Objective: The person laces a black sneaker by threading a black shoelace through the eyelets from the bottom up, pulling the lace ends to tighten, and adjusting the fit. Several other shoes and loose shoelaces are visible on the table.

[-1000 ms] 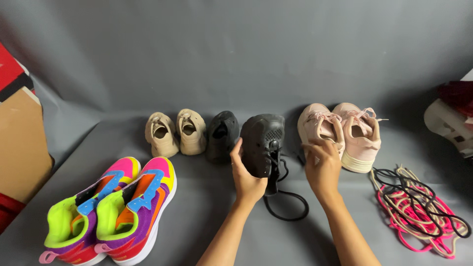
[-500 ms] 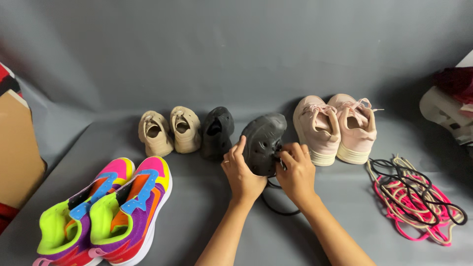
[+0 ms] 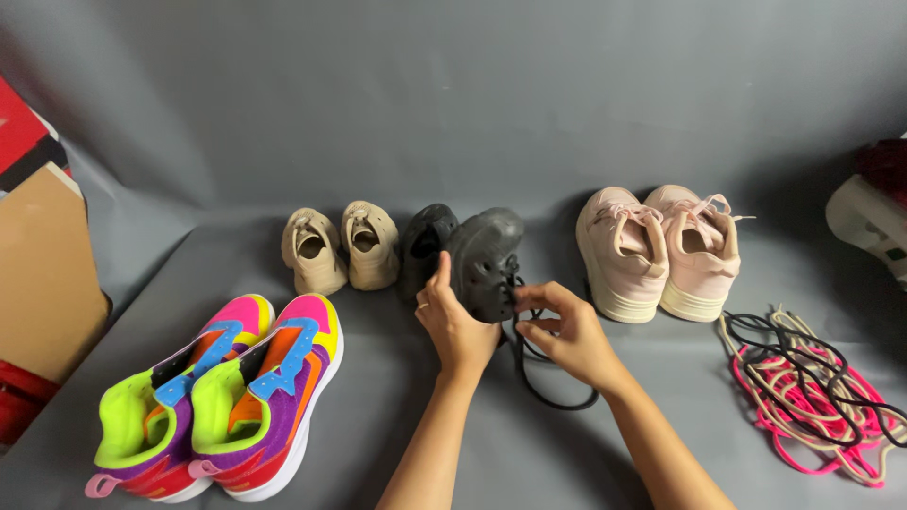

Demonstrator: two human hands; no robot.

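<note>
Gripping a matte black lace-up shoe [image 3: 484, 264] near the grey backdrop floor's [image 3: 378, 416] middle, left hand [image 3: 455, 326] clasps its side; right hand [image 3: 567, 335] pinches its black lace [image 3: 539, 378]. Second black shoe [image 3: 423, 247] touches it; pink sneakers [image 3: 657, 250] toward right edge.

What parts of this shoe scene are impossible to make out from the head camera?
- Black shoe: its near side is covered by the left hand.
- Black lace: where it threads the shoe is hidden behind the right hand.
- White shoe and the dark red thing above it: cut off by the right edge.
- Cardboard box: cut off by the left edge.
</note>
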